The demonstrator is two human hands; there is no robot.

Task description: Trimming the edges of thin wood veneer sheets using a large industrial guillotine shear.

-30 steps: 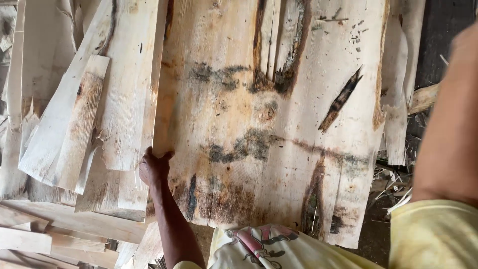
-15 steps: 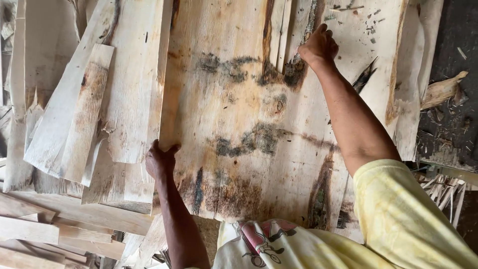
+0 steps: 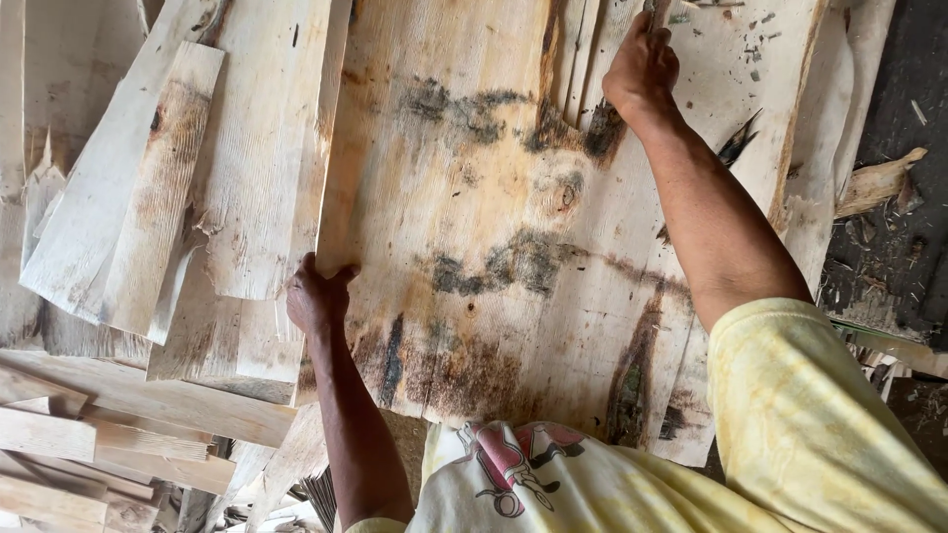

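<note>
veneer sheet (image 3: 513,227) top cut off, right hand (image 3: 642,69) fingertips hidden

left hand (image 3: 316,301) grips veneer sheet (image 3: 494,227) edge | right hand (image 3: 642,69) presses far end (stained wood)

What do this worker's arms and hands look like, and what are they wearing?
Both hands, left hand and right hand, are bare: no gloves, rings or watch visible. The forearms are bare too. A pale yellow short sleeve covers the right upper arm; the shirt front carries a red-and-black print.
</note>
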